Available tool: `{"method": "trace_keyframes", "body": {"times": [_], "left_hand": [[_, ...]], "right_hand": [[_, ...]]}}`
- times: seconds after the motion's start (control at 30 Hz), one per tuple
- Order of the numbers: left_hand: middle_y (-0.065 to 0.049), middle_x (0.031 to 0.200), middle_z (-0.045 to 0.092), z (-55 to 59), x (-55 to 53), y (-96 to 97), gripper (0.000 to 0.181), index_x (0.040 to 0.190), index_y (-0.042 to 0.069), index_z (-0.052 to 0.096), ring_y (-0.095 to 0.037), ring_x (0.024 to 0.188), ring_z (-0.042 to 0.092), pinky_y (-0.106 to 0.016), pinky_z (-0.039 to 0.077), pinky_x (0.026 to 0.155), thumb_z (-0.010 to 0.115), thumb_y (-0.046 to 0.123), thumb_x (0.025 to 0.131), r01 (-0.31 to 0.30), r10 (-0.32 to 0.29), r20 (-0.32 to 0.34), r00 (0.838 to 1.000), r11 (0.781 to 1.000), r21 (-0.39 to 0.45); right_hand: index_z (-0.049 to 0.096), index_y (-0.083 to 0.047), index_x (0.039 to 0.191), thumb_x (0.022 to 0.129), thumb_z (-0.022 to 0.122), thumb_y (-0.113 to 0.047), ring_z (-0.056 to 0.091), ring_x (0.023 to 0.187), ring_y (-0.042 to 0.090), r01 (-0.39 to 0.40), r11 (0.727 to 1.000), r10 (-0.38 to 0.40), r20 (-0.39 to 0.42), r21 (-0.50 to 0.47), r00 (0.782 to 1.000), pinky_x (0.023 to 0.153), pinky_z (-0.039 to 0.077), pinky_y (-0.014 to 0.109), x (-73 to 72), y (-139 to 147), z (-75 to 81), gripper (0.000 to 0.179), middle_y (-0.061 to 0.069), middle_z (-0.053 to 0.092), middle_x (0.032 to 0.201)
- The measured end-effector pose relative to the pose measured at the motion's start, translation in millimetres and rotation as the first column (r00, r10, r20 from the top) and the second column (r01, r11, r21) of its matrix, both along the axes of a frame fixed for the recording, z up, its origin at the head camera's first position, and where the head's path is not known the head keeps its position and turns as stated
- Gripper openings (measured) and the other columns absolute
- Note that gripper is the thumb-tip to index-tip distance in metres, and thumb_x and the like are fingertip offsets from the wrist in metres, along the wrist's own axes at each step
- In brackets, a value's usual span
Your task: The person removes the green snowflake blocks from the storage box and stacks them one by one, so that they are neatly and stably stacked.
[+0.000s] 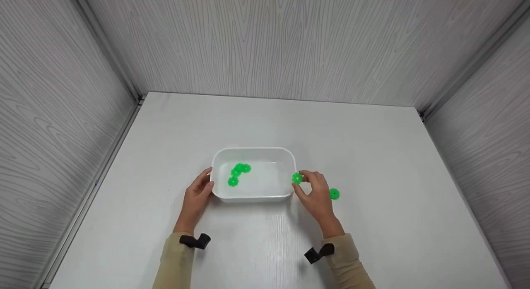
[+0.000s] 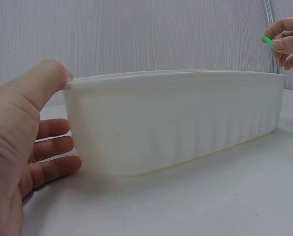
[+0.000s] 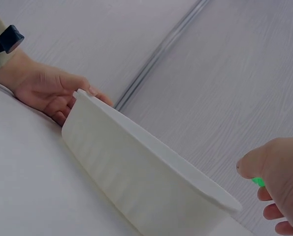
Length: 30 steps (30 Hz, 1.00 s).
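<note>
Around the left end of a white plastic basin [image 1: 265,198], my left hand [image 1: 196,198] holds on, with the thumb at the rim and the other fingers along the outer side wall. My right hand [image 1: 317,198] pinches a green flower-shaped plastic disc [image 1: 297,178] between thumb and fingers. In the head view this disc overlaps the basin's right rim; the left wrist view shows it above rim height. Several matching green discs [image 1: 233,181] lie on the left half of the basin floor. One more loose green disc [image 1: 334,193] lies on the table, just right of my right hand.
The basin stands on a white table [image 1: 372,156]. Grey wood-grain panels [image 1: 265,44] enclose the table at the back and both sides, with metal strips along the corners. A dark wrist camera [image 1: 195,241] is strapped over each beige sleeve.
</note>
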State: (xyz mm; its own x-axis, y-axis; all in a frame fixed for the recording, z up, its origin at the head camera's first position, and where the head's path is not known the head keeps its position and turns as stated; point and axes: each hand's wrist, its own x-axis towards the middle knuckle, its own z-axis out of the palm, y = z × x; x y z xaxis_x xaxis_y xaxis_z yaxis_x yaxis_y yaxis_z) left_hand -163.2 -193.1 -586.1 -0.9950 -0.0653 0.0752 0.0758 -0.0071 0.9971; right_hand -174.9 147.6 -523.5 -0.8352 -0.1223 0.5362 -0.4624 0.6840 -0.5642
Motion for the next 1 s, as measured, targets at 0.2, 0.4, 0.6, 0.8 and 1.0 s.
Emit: {"method": "trace_keyframes", "body": {"times": [0.2,0.4,0.6,0.8,1.0], "left_hand": [[-0.013,0.123,0.055,0.6,0.5,0.1,0.048,0.135,0.025,0.049,-0.026,0.108,0.054,-0.027,0.048,0.086,0.061,0.034,0.090,0.000,0.000,0.003,1.000,1.000,0.020],[-0.010,0.123,0.055,1.8,-0.3,0.2,0.046,0.134,0.026,0.050,-0.025,0.108,0.054,-0.026,0.047,0.087,0.061,0.035,0.090,-0.001,0.001,-0.001,1.000,1.000,0.016],[-0.008,0.125,0.055,3.6,1.0,-0.4,0.044,0.134,0.028,0.050,-0.023,0.110,0.053,-0.023,0.046,0.089,0.060,0.031,0.091,-0.019,0.019,0.020,1.000,1.000,-0.011],[-0.016,0.128,0.052,4.0,-0.7,-1.4,0.045,0.138,0.021,0.047,-0.030,0.116,0.050,-0.022,0.046,0.088,0.057,0.021,0.093,-0.002,0.001,0.049,0.999,1.000,0.015],[-0.019,0.127,0.052,4.0,-2.1,0.7,0.046,0.138,0.017,0.046,-0.033,0.114,0.050,-0.022,0.046,0.087,0.057,0.019,0.094,0.001,-0.002,0.049,0.999,1.000,0.013]], "right_hand": [[0.062,-0.005,0.108,0.079,0.074,-0.014,0.057,0.086,0.021,0.029,1.000,-0.029,0.001,0.006,1.000,0.076,0.049,0.037,5.3,13.3,-6.1,0.033,0.007,0.059,0.087],[0.062,-0.004,0.106,0.077,0.075,-0.012,0.056,0.083,0.022,0.046,0.999,-0.047,-0.021,-0.013,0.999,0.074,0.047,0.037,8.8,29.4,-12.8,0.032,0.007,0.059,0.085],[0.063,-0.003,0.104,0.076,0.076,-0.011,0.055,0.080,0.022,0.083,0.997,-0.083,-0.013,-0.005,0.996,0.071,0.046,0.037,13.7,47.9,-22.9,0.032,0.009,0.059,0.082],[0.063,-0.003,0.104,0.076,0.076,-0.011,0.054,0.079,0.022,0.134,0.991,-0.134,0.026,0.001,0.991,0.069,0.045,0.035,17.5,67.3,-30.7,0.032,0.009,0.058,0.082],[0.063,-0.001,0.104,0.077,0.075,-0.008,0.055,0.083,0.026,0.185,0.983,-0.184,0.065,-0.009,0.981,0.071,0.046,0.037,18.2,83.1,-35.8,0.031,0.013,0.057,0.083]]}}
